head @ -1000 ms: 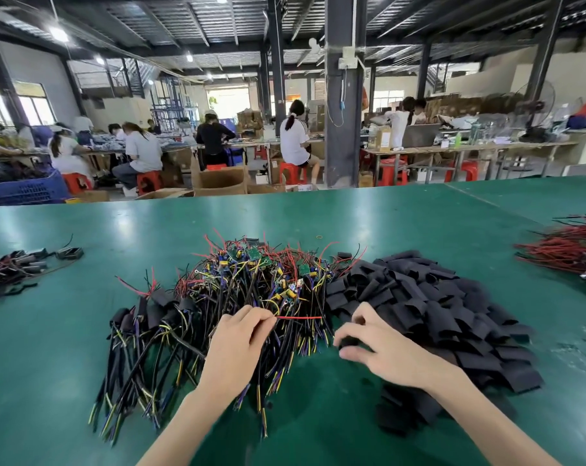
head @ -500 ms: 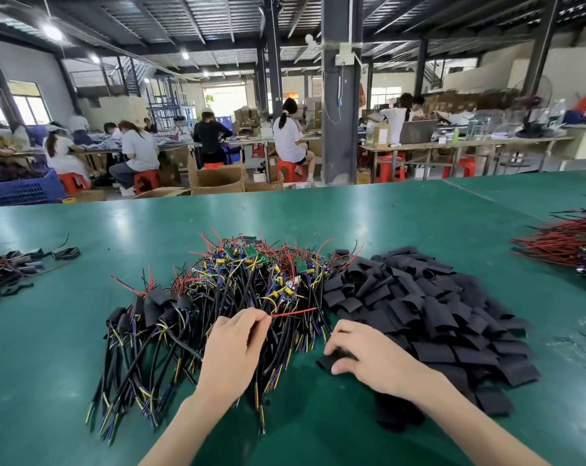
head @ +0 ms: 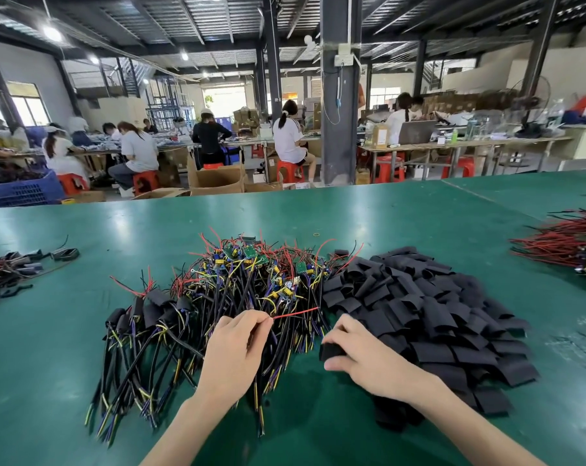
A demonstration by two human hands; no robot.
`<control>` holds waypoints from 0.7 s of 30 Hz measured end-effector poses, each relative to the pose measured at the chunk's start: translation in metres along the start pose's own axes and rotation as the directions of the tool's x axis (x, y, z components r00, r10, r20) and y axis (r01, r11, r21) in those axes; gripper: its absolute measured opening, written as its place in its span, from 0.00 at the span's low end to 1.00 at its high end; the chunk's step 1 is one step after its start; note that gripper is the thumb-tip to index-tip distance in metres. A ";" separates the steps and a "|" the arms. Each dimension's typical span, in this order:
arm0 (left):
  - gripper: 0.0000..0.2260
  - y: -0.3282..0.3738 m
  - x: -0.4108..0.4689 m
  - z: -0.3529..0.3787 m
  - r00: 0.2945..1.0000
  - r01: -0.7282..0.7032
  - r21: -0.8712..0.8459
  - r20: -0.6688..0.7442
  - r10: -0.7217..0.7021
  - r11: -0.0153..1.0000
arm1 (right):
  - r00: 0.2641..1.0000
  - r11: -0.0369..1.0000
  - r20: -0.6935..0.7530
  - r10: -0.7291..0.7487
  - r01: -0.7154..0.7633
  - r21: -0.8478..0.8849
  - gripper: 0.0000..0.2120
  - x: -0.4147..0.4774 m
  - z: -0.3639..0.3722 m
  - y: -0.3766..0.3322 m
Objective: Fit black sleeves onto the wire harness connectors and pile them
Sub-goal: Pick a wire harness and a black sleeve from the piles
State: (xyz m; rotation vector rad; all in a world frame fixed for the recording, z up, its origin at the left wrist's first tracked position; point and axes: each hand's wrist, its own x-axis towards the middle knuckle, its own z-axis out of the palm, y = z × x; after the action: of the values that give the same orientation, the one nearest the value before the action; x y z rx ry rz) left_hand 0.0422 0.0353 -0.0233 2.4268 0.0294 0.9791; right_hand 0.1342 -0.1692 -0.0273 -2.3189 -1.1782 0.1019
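Note:
A heap of wire harnesses (head: 248,284) with small green boards and red, yellow, blue and black wires lies mid-table. Left of it lie several harnesses with black sleeves fitted (head: 143,311). A heap of loose black sleeves (head: 429,311) lies to the right. My left hand (head: 234,351) pinches a red wire (head: 295,312) of one harness at the heap's near edge. My right hand (head: 362,358) grips one black sleeve (head: 328,351) at the near left edge of the sleeve heap.
The green table (head: 352,223) stretches far ahead. A small bundle of harnesses (head: 16,264) lies at the far left, and a red-wire bundle (head: 567,243) at the far right. Beyond the table, people sit at workbenches among boxes and stools.
My right hand has drawn a black sleeve out of the heap toward me. My left hand has closed its fingertips on the red wire and lifted it slightly.

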 end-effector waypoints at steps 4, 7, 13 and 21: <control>0.04 0.000 0.000 0.000 0.999 0.005 -0.027 -0.038 -0.006 1.000 | 0.966 0.988 -0.248 0.071 -0.034 0.151 0.15 0.004 -0.004 -0.007; 0.03 0.001 -0.001 0.000 1.000 0.002 -0.036 -0.029 -0.003 0.999 | 0.946 0.974 -0.308 0.103 -0.033 0.223 0.14 0.005 -0.003 -0.010; 0.09 0.004 -0.002 0.000 1.000 -0.018 -0.043 0.012 0.019 0.999 | 0.933 0.925 -0.330 0.143 -0.008 0.379 0.12 0.006 -0.003 -0.015; 0.08 0.000 -0.001 0.003 0.993 -0.116 -0.007 0.005 0.116 0.993 | 0.915 0.890 -0.361 0.180 0.004 0.456 0.09 0.006 -0.005 -0.014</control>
State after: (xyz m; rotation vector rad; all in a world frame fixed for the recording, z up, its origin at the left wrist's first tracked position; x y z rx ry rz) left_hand 0.0434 0.0342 -0.0255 2.4483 -0.1179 1.0209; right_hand 0.1286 -0.1601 -0.0150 -1.8654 -0.7457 -0.0571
